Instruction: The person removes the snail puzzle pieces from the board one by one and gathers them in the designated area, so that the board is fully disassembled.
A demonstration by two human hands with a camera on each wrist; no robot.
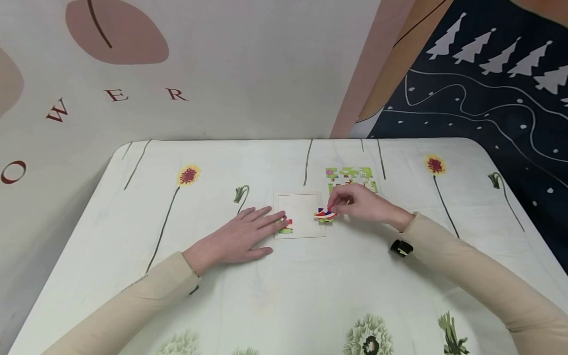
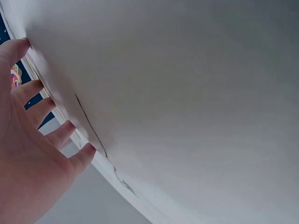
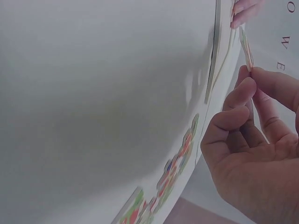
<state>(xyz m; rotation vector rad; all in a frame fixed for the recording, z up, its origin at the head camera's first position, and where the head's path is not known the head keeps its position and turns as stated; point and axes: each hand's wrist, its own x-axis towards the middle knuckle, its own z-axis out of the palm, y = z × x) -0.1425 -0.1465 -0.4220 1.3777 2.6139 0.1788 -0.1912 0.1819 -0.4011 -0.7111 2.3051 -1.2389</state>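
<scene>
A pale square puzzle board (image 1: 302,212) with a thin outlined border lies mid-table. My left hand (image 1: 237,237) is spread nearly flat at its left side, fingertips over a small colourful jigsaw piece (image 1: 286,230) in the board's lower left; the fingers partly cover that piece. Thumb and index finger of my right hand (image 1: 361,203) pinch another jigsaw piece (image 1: 325,215), red, blue and green, over the board's right edge. In the right wrist view this held piece (image 3: 246,49) shows edge-on, raised above the table. The left wrist view shows the left fingers (image 2: 60,135) extended and apart.
Several green patterned jigsaw pieces (image 1: 350,172) lie behind my right hand, partly hidden by it. The white floral tablecloth (image 1: 266,296) covers the table, which meets a curtain-like printed backdrop (image 1: 248,74). A dark device (image 1: 401,248) hangs under the right wrist.
</scene>
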